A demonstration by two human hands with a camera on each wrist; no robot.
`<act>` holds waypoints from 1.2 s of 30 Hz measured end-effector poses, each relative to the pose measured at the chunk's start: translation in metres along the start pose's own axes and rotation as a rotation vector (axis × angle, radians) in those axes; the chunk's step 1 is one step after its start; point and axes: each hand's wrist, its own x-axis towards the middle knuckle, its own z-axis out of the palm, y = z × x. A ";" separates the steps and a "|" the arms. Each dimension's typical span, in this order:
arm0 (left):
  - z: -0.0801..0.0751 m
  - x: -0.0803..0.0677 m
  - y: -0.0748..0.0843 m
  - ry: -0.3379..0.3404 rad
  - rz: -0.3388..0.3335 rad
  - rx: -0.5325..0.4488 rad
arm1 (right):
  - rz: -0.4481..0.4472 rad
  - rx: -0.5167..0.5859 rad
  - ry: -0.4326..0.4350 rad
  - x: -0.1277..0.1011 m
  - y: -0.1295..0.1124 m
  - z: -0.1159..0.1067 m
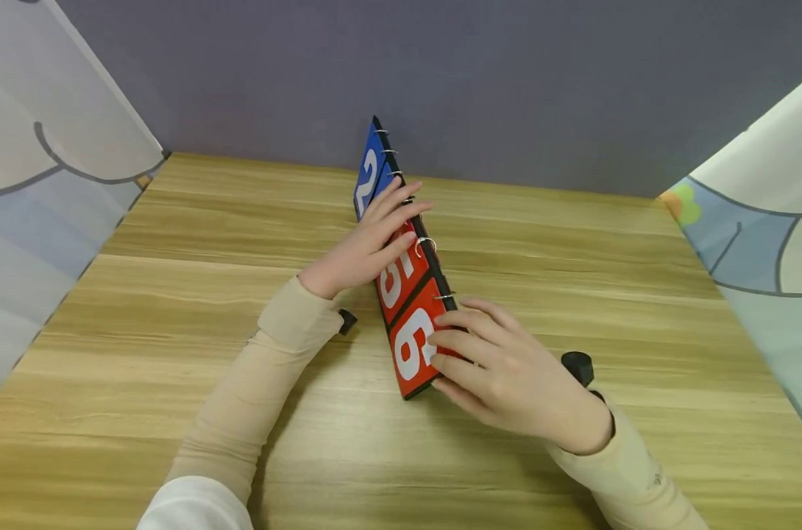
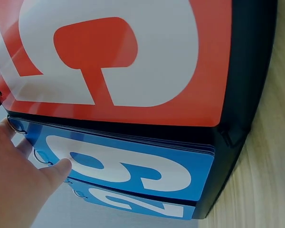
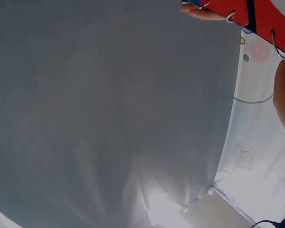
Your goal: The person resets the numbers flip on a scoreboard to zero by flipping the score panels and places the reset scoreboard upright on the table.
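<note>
A flip scoreboard (image 1: 414, 294) with red and blue number cards on metal rings stands tilted on the table, running away from me. My left hand (image 1: 368, 243) lies across its middle, with fairly straight fingers reaching over the ringed top edge. In the left wrist view, a fingertip of the left hand (image 2: 23, 175) is by a blue card (image 2: 204, 168), beneath a large red card (image 2: 211, 95). My right hand (image 1: 507, 368) holds the near end, its bent fingers over the edge onto the near red card (image 1: 407, 361). The right wrist view catches only one digit beside a ring.
The scoreboard stands on a wood-grain table (image 1: 209, 331). A grey panel (image 1: 474, 88) rises along the back. Printed cartoon sheets hang at the left (image 1: 57, 221) and right (image 1: 758, 243). Small black pieces show near each wrist.
</note>
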 end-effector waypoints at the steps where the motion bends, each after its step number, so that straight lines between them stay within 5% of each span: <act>1: 0.000 0.000 0.000 0.000 -0.002 0.000 | -0.007 0.055 0.038 0.000 0.002 0.001; 6: 0.000 -0.001 0.001 -0.010 -0.012 0.005 | 0.006 0.390 0.307 -0.002 0.017 0.002; 9: 0.001 -0.001 0.001 -0.008 -0.010 0.007 | 0.185 0.484 0.340 -0.008 0.028 0.001; 13: 0.002 -0.001 0.000 0.001 0.000 0.007 | 0.444 0.496 0.073 -0.019 0.044 0.002; 16: 0.002 -0.002 0.000 0.006 0.003 0.002 | 0.470 0.581 -0.146 -0.025 0.057 0.005; 18: 0.002 -0.002 0.001 0.009 0.004 -0.002 | 0.459 0.682 -0.218 -0.029 0.066 0.008; 27: 0.001 -0.001 0.001 0.006 -0.001 0.002 | 0.494 0.893 -0.349 -0.033 0.080 0.023; 36: 0.001 -0.001 0.002 0.010 0.000 0.000 | 0.492 0.887 -0.362 -0.031 0.081 0.031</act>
